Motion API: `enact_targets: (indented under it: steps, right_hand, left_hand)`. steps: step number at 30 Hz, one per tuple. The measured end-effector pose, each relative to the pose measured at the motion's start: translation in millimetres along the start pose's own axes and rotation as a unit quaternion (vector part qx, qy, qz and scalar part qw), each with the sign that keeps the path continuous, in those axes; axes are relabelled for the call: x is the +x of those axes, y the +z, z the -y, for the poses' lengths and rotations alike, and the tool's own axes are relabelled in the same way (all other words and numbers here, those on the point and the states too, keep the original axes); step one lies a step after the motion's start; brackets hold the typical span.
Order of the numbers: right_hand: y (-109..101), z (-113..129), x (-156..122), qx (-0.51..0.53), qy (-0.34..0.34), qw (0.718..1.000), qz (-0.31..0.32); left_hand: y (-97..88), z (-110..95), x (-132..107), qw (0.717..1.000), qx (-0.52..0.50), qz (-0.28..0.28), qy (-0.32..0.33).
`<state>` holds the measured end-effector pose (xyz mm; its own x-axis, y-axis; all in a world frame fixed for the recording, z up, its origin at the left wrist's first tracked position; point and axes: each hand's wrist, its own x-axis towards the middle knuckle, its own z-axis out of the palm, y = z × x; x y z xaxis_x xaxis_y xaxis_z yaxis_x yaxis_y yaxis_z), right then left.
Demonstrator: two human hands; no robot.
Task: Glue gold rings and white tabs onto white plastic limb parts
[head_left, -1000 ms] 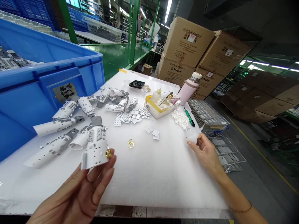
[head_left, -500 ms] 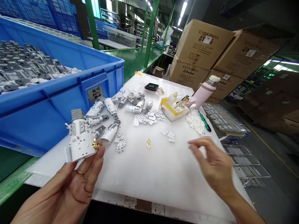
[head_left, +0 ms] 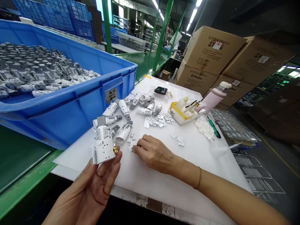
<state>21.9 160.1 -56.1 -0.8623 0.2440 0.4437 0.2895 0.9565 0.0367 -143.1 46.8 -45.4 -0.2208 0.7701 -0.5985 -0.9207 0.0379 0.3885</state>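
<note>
My left hand [head_left: 93, 184] is closed around the lower end of a white cylindrical model part [head_left: 104, 147] with a grey block on top, held upright above the table. A small gold fitting [head_left: 115, 149] sticks out from its right side by my fingertips. My right hand [head_left: 154, 153] reaches across to a little pile of small white pieces [head_left: 132, 139], its fingers bent together at the pile's edge. What the fingertips pinch, if anything, is hidden. Behind lie several similar white and grey model parts [head_left: 124, 132].
A blue crate [head_left: 77, 106] full of such parts stands at the left. Further back are white plates [head_left: 159, 120], a tray with yellow edging [head_left: 184, 117], a pink bottle [head_left: 214, 98], crumpled white tissue [head_left: 204, 128] and a green-handled tool [head_left: 213, 126]. Cardboard boxes [head_left: 211, 50] are stacked behind.
My right hand has moved left from the table's right side to the small white pieces, and the gold rings are now out of sight. The left hand still holds the model part; the view has shifted.
</note>
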Motion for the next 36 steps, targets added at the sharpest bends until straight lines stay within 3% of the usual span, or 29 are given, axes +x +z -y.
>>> enact_targets:
  steps: [6,11,16,18,20,23,27,31,36]
  right_hand:
    - [-2,3,2,-0.013,-0.007,1.0,-0.014]
    - [-14,6,-9,0.056,0.103,0.989,-0.087]
    - [-52,24,-21,0.163,0.258,0.931,-0.199]
    - [-64,32,-26,0.18,0.287,0.909,-0.242]
    - [-71,36,-31,0.168,0.292,0.907,-0.251]
    - [-77,35,-44,0.174,0.316,0.91,-0.203]
    - [-86,28,-66,0.155,0.351,0.923,-0.041]
    - [-87,28,-84,-0.015,0.287,0.949,0.129]
    - [-79,37,-85,-0.112,0.227,0.95,0.185]
  left_hand:
    - [7.5,9,1,0.999,0.026,0.019,0.017]
    - [18.9,15,-6,0.999,0.033,0.02,0.026]
    - [37.3,31,-11,0.999,0.04,0.015,0.027]
    - [43.1,41,-12,0.999,0.046,0.02,0.015]
    - [46.9,50,-13,0.998,0.053,0.037,-0.008]
    - [48.9,57,-15,0.996,0.066,0.048,-0.03]
    - [45.5,55,-16,0.997,0.073,0.032,-0.006]
    - [41.8,54,-15,0.996,0.084,0.03,0.008]
    - [43.2,58,-15,0.995,0.098,0.027,0.005]
